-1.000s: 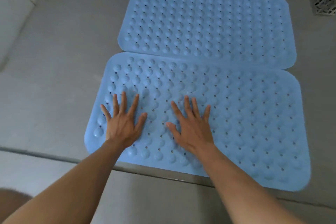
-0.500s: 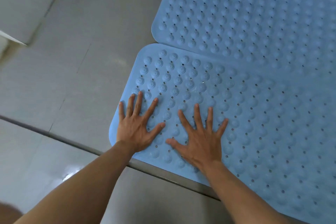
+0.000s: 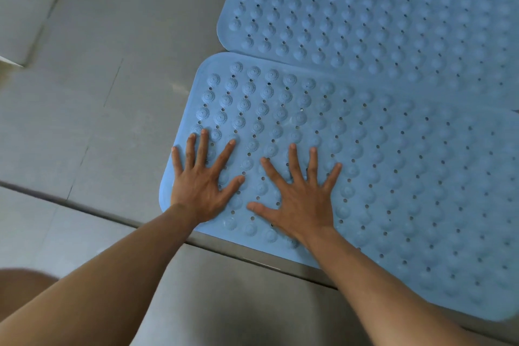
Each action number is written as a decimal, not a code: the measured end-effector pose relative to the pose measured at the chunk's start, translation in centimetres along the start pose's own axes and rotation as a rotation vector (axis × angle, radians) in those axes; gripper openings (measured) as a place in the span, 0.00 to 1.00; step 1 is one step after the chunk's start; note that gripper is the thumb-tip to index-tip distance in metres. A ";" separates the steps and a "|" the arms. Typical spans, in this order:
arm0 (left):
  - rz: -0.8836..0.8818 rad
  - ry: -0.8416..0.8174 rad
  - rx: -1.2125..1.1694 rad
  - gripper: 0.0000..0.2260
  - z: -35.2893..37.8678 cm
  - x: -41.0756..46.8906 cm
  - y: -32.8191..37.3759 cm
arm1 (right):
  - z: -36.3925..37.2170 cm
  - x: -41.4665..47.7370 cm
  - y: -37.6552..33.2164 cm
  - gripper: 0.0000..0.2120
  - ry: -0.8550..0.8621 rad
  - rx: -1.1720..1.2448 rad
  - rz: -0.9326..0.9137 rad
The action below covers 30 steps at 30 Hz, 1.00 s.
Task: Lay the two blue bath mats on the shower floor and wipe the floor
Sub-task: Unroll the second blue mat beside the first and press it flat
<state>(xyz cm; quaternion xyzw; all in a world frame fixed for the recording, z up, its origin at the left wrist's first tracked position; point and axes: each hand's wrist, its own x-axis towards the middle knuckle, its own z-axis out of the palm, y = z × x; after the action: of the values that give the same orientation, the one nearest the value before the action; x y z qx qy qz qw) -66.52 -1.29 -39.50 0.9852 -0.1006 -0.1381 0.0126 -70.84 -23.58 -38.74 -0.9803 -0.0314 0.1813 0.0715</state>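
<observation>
While both forearms are reaching forward over the dark threshold strip [image 3: 84, 203], the left grip [image 3: 200, 191] and the right grip [image 3: 302, 199] are lying flat on the near bath mat [image 3: 393, 177]. Their fingers are straight and spread apart, clamped on nothing, and the palms are bearing down on the mat's near left corner.

The step in hand is probably seating this mat. Doing it well means pressing with whole flat palms rather than fingertips, and working outward from this corner to the right and away, so no bubble is getting trapped under the bumps.

The mat's near edge seems to be riding on the strip. It is probably wanting a small slide away so that it is lying wholly on the shower floor [image 3: 126, 50].

Further off, the far bath mat [image 3: 365, 8] is lying flat. Its near edge is meeting the near mat, which appears to be lapping it slightly, so any slide should be gentle to avoid rucking that seam. No cloth is showing, and the wiping is looking not yet begun.
</observation>
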 end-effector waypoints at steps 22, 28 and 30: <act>0.330 0.017 -0.007 0.31 0.9 -0.6 26.3 | 0.9 -13.1 24.4 0.35 0.113 0.107 0.358; 0.266 -0.011 0.027 0.35 1.9 -1.4 28.5 | 2.0 -13.7 25.6 0.34 0.120 0.035 0.368; 0.259 -0.016 0.022 0.35 1.9 -1.3 28.6 | 2.0 -13.8 25.8 0.32 0.108 0.028 0.336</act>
<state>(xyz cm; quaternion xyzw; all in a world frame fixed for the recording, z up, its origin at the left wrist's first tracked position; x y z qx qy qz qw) -73.84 -29.03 -39.48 0.9629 -0.2288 -0.1422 0.0186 -83.51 -49.98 -39.69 -0.9791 0.1391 0.1379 0.0555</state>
